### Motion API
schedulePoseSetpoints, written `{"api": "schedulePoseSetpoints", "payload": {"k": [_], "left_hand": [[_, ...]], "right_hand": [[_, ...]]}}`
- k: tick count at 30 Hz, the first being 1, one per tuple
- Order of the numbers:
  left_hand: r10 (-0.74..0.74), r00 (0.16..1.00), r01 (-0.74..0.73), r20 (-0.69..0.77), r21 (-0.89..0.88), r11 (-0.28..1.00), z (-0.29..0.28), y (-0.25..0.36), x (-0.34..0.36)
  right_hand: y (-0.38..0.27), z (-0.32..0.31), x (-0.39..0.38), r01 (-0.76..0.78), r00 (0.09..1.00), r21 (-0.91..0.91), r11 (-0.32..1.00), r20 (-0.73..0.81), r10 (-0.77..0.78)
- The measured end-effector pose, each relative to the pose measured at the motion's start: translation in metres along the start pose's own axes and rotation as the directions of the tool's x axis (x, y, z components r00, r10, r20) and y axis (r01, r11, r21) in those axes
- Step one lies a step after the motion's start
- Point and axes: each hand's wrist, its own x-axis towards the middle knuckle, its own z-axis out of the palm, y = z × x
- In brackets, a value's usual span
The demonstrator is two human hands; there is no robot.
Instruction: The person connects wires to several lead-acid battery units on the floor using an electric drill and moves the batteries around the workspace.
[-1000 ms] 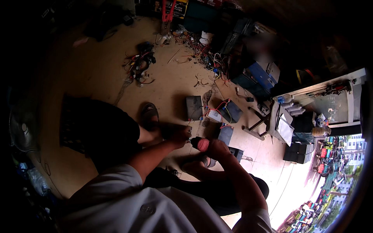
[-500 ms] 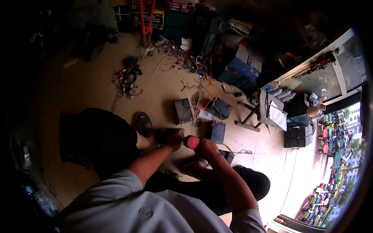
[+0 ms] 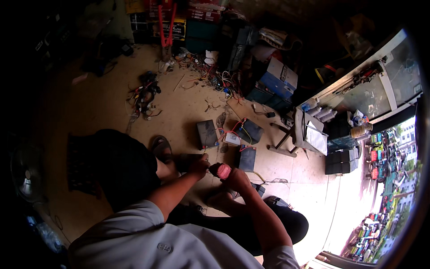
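Observation:
My right hand (image 3: 238, 180) is closed around a round, pinkish-red thing (image 3: 223, 171) with a dark end; its kind cannot be made out. Just left of it, the fingers of my left hand (image 3: 198, 167) are pinched together beside a dark battery block (image 3: 187, 160). Whatever sits in those fingertips is too small to name. Ahead of my hands lie a dark battery (image 3: 207, 133), another at the right (image 3: 249, 131) and a third nearer me (image 3: 247, 159). Red and yellow wires (image 3: 241, 125) run among them, around a small white box (image 3: 231, 139).
Tangled wires (image 3: 144, 95) lie on the tiled floor, with a larger heap (image 3: 219, 76) farther back. Red-handled cutters (image 3: 166, 31) stand behind. A low stool (image 3: 309, 132) bears papers at the right, near stacked dark batteries (image 3: 341, 160). A fan (image 3: 27, 175) stands at the left.
The red thing in my right hand has moved slightly right and toward me, widening the gap to my left hand. Its round face shows more. The whole view has shifted slightly.

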Motion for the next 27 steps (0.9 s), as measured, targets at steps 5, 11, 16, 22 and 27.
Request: {"api": "schedulePoseSetpoints", "payload": {"k": [5, 11, 16, 22, 27], "left_hand": [[-0.007, 1.0, 0.007, 0.017, 0.002, 1.0, 0.019, -0.024, 0.0], [-0.064, 0.998, 0.062, 0.006, 0.177, 0.982, 0.012, -0.053, -0.002], [-0.078, 0.995, 0.054, 0.066, 0.311, 0.949, -0.038, 0.009, 0.009], [-0.061, 0.998, 0.055, 0.008, 0.326, 0.944, -0.007, -0.038, 0.0], [-0.051, 0.999, 0.05, -0.005, 0.301, 0.952, -0.002, -0.038, 0.008]], "right_hand": [[0.024, 0.004, 0.008, 0.029, 0.996, 0.224, 0.974, 0.078, -0.047], [0.017, -0.019, 0.021, 0.223, 0.975, 0.173, 0.959, -0.045, -0.218], [0.043, 0.005, 0.046, 0.109, 0.992, 0.024, 0.994, -0.065, -0.108], [0.038, 0.029, 0.058, 0.154, 0.986, -0.003, 0.988, -0.067, -0.154], [0.057, 0.041, 0.066, 0.23, 0.969, -0.063, 0.971, -0.072, -0.234]]}}
